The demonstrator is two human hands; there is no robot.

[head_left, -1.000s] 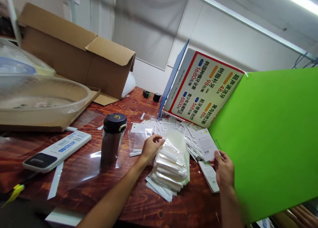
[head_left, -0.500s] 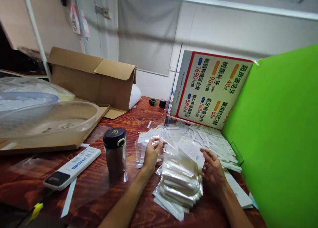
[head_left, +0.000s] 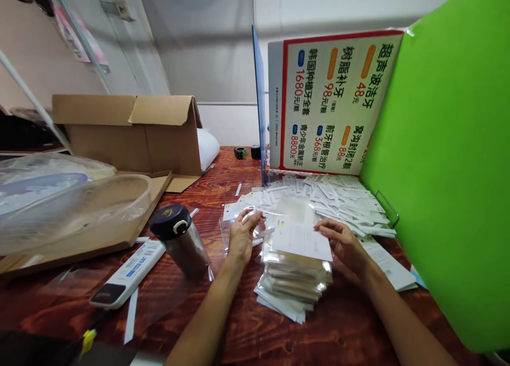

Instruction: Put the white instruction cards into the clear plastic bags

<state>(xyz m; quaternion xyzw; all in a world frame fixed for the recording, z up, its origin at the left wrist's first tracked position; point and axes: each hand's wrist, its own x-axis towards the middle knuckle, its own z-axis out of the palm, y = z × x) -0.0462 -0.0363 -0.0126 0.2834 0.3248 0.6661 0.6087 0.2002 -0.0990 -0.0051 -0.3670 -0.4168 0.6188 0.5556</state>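
My right hand (head_left: 345, 245) pinches the right edge of a white printed card (head_left: 300, 242), which lies over a stack of clear plastic bags (head_left: 292, 286). To the left, my left hand (head_left: 241, 237) has thumb and fingers closed on the edge of a clear plastic bag (head_left: 270, 220). The bag's mouth is near the card's upper left corner; whether the card's edge is inside it, I cannot tell. Behind both hands spreads a heap of white cards in clear bags (head_left: 338, 201). Beside my right wrist rests a stack of white cards (head_left: 388, 265).
A dark-lidded bottle (head_left: 181, 244) and a white power strip (head_left: 127, 273) stand left of my left arm. Farther left are a clear plastic basin (head_left: 119, 206) and a cardboard box (head_left: 159, 148). A printed board (head_left: 274, 105) and a green panel (head_left: 446, 143) wall off the right side.
My right hand has brought the card down and left, turning it level over the bag stack. My left hand keeps its pinch on the bag. The camera view has shifted.
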